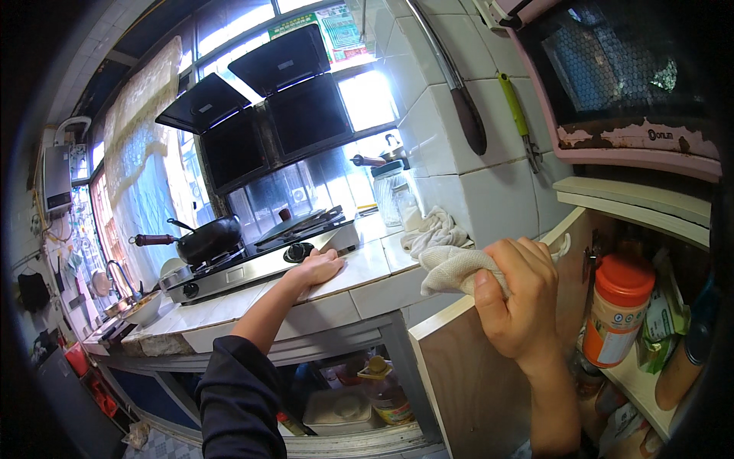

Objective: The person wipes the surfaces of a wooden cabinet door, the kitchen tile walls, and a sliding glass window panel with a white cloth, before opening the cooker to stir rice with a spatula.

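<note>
My right hand (516, 298) grips a bunched cream cloth (459, 269), held above the top edge of an open wooden cabinet door (481, 373). A second crumpled cloth (438, 229) lies behind it on the counter against the wall. My left hand (321, 267) rests on the white tiled counter (367, 264), beside the front right corner of the two-burner gas stove (264, 258) and close to its knob. Nothing shows in that hand. A dark wok (209, 238) sits on the left burner, and a lid (292, 226) lies over the right one.
Glass jars (390, 195) stand in the corner by the window. Inside the open cabinet are an orange-lidded jar (619, 310) and packets. A pink oven (631, 86) stands above it. An oil bottle (384, 390) is under the counter. A white bowl (143, 310) is left of the stove.
</note>
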Tool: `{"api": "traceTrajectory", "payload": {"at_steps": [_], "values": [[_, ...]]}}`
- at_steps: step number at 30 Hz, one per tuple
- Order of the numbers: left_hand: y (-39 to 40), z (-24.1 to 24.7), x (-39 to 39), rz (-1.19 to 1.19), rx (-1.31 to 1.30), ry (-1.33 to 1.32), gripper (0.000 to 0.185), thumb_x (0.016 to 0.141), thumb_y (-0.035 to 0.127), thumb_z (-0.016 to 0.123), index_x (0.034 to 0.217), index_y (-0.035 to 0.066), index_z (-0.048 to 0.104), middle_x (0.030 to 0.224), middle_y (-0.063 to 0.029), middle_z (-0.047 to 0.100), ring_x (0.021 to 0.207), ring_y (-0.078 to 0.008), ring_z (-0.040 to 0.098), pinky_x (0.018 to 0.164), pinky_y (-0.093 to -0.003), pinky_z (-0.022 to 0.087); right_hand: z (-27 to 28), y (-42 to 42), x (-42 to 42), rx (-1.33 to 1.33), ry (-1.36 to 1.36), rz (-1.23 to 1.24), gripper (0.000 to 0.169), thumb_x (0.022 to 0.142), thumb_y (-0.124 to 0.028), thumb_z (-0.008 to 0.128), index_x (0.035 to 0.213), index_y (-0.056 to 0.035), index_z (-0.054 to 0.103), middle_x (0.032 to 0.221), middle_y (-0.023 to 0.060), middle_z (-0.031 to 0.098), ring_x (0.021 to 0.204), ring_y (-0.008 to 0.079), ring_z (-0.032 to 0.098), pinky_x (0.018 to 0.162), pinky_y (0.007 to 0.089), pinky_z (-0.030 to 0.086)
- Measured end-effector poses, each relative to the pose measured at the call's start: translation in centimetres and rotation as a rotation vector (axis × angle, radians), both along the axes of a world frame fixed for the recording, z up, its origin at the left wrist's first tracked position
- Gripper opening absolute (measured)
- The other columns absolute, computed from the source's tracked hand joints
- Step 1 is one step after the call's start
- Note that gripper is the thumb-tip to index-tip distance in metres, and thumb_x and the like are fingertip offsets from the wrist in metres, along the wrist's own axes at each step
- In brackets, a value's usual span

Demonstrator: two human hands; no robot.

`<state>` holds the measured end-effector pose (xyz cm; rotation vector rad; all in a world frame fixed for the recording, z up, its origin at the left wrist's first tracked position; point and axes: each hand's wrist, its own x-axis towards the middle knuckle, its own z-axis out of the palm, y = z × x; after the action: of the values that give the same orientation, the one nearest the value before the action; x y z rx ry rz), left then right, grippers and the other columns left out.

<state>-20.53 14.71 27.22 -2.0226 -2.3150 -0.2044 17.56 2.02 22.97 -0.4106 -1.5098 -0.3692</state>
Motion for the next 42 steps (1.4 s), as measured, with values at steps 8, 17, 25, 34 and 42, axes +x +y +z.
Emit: {"api": "traceTrajectory", "payload": {"at_steps": [8, 17, 25, 34, 42], "values": [[1.3, -0.4, -1.6, -0.048, -0.010, -0.009, 0.052, 0.092, 0.041, 0.036, 0.128, 0.005, 0.046, 0.130, -0.0233, 0.047, 0.126, -0.0364, 0.034, 0.106, -0.0431, 0.029, -0.1, -0.1, 0.0, -0.011, 0.006, 0.005, 0.015, 0.075, -0.018, 0.057, 0.076, -0.0031, 0.054, 0.068, 0.0126, 0.054, 0.064, 0.0324, 0.051, 0.065, 0.0417, 0.037], [0.9, -1.2, -0.7, 0.091, 0.101, -0.112, 0.054, 0.092, 0.046, 0.036, 0.125, 0.005, 0.048, 0.126, -0.0267, 0.048, 0.125, -0.0413, 0.035, 0.106, -0.0461, 0.027, -0.1, 0.0, 0.0, -0.001, 0.000, 0.001, 0.015, 0.075, -0.018, 0.056, 0.075, -0.0033, 0.054, 0.068, 0.0122, 0.054, 0.064, 0.0320, 0.051, 0.065, 0.0418, 0.037], [1.8, -1.2, -1.9, -0.023, -0.008, -0.130, 0.066, 0.097, 0.048, 0.029, 0.136, -0.005, 0.036, 0.139, -0.0266, 0.040, 0.131, -0.0344, 0.038, 0.107, -0.0372, 0.028, 0.0, 0.1, 0.1, 0.011, -0.007, -0.006, 0.015, 0.074, -0.018, 0.056, 0.075, -0.0035, 0.054, 0.067, 0.0117, 0.053, 0.063, 0.0321, 0.051, 0.064, 0.0417, 0.037], [1.9, -1.5, -2.0, -0.058, -0.006, -0.090, 0.064, 0.097, 0.045, 0.027, 0.135, -0.005, 0.037, 0.140, -0.0268, 0.038, 0.130, -0.0363, 0.037, 0.108, -0.0378, 0.029, 0.0, 0.0, 0.1, -0.002, -0.011, -0.008, 0.014, 0.073, -0.018, 0.056, 0.075, -0.0038, 0.053, 0.068, 0.0122, 0.053, 0.063, 0.0324, 0.050, 0.063, 0.0421, 0.037], [1.2, -1.0, -1.8, -0.092, -0.067, -0.050, 0.069, 0.094, 0.045, 0.026, 0.147, 0.001, 0.018, 0.154, -0.0179, 0.015, 0.143, -0.0295, 0.014, 0.115, -0.0333, 0.013, 0.3, -0.4, 0.3, -0.058, -0.064, -0.019, 0.015, 0.072, -0.017, 0.055, 0.076, -0.0027, 0.054, 0.068, 0.0127, 0.054, 0.065, 0.0330, 0.050, 0.065, 0.0418, 0.037]]}}
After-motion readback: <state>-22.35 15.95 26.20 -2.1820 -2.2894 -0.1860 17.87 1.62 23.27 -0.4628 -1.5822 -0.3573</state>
